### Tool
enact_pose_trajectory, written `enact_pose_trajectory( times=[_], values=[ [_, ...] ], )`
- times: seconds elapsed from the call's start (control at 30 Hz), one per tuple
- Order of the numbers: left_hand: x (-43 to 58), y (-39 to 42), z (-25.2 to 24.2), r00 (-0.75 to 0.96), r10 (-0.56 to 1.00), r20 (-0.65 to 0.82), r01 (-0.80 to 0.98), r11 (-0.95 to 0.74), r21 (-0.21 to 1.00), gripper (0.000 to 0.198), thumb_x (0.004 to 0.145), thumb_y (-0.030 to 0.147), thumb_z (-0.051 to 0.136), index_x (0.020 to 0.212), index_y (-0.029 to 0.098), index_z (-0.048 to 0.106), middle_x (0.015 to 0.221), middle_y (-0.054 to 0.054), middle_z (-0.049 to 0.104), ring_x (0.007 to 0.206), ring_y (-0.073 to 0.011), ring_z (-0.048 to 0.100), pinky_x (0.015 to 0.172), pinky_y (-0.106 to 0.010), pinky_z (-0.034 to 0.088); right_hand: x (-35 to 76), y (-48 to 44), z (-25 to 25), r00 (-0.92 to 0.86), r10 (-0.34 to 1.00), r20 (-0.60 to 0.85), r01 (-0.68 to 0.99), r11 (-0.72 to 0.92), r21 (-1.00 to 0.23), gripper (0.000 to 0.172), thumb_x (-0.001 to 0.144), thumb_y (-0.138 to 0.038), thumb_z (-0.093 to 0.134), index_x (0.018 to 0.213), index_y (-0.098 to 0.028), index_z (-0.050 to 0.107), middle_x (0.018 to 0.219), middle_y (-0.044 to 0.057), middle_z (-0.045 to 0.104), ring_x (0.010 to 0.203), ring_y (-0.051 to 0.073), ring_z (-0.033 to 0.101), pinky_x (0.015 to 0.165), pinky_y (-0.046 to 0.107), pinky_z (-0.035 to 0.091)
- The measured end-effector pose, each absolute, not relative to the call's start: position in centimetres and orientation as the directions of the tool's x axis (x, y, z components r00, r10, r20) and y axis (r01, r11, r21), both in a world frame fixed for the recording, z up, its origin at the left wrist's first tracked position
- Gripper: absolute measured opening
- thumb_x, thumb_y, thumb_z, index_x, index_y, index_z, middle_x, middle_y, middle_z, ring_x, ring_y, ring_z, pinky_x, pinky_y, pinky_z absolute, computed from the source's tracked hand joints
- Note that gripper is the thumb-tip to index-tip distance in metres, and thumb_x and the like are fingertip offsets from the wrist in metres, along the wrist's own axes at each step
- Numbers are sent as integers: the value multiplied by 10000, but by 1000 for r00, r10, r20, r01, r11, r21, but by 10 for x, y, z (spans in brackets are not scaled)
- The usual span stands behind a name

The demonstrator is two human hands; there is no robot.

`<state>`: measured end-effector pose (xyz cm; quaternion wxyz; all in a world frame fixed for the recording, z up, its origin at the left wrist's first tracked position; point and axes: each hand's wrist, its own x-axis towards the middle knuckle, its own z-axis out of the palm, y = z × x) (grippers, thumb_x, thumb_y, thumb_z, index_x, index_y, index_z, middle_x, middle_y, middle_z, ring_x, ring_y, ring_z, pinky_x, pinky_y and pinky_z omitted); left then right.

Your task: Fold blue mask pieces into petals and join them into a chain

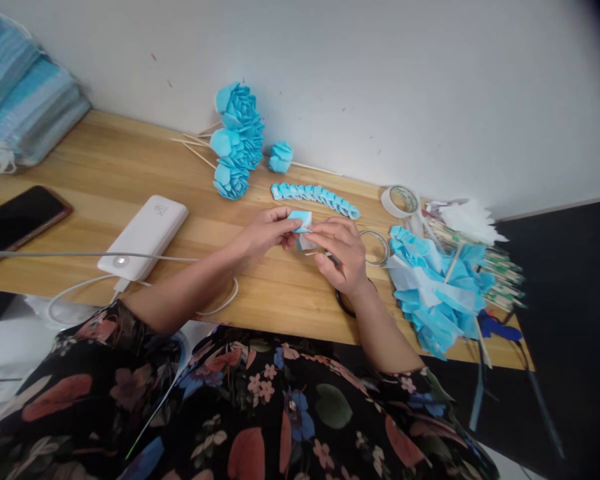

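Both my hands meet over the wooden table (110,173) near its middle. My left hand (266,233) pinches one side of a small light-blue folded piece (301,221), and my right hand (341,255) pinches the other side with curled fingers. Just beyond the hands lies a curved row of folded blue pieces (316,195). Further back, against the wall, lie blue flowers on thin sticks (237,141), with a smaller blue bud (281,157) beside them.
A pile of cut blue and white pieces (437,293) lies at the right, with sticks (495,267) and tape rolls (401,200) behind it. A white power bank (145,237) with cables and a dark phone (17,217) lie left. Blue masks (20,100) are stacked far left.
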<state>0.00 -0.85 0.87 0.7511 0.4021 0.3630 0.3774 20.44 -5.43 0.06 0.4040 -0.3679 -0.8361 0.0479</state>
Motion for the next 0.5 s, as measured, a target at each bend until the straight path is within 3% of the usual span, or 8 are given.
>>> enact_pose_trajectory(
  times=[0.5],
  values=[
    [1,-8,10,488,834,-258,-256,419,871,114,876,150,728,820,132,631,664,16,669,520,-72,604,526,-206,443,200,-52,1,-355,623,697,557,740,-377,304,971,-250,566,1216,-299,740,1132,70,743,1045,241,683,944,461,526]
  ],
)
